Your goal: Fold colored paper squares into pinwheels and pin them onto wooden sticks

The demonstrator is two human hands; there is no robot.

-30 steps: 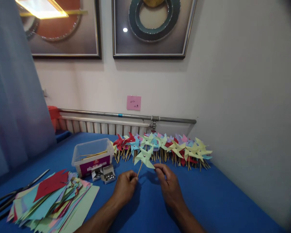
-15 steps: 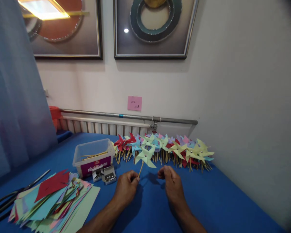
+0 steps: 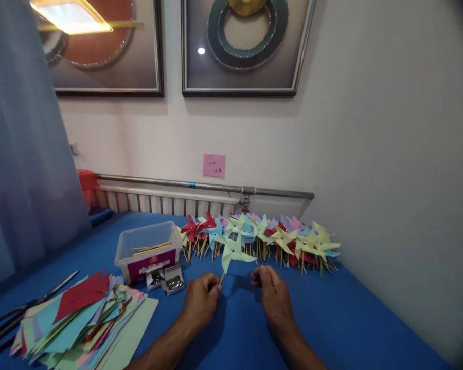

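Observation:
Pinched between the thumb and fingers of my left hand (image 3: 201,297) is the thin wooden stick of a pale green paper pinwheel (image 3: 233,250). The pinwheel stands tilted above the blue cloth, a silver pin at its middle. My right hand (image 3: 272,294) is just right of it, holding nothing, its fingers loosely bent and a little apart. One pinwheel blade comes close to those fingertips; I cannot tell if they touch. Behind it stretches a row of finished pinwheels (image 3: 281,240) in red, blue, yellow, green and purple on sticks.
Left of the row stands a clear plastic box (image 3: 148,252) with wooden sticks. Small cartons of silver pins (image 3: 174,283) sit before it. A pile of coloured paper (image 3: 81,324) and black scissors (image 3: 15,313) lie at the left. A radiator (image 3: 165,200) runs along the wall.
The pale green pinwheel's head has turned on its pin, so its blades point in different directions. Both hands stay nearly where they were.

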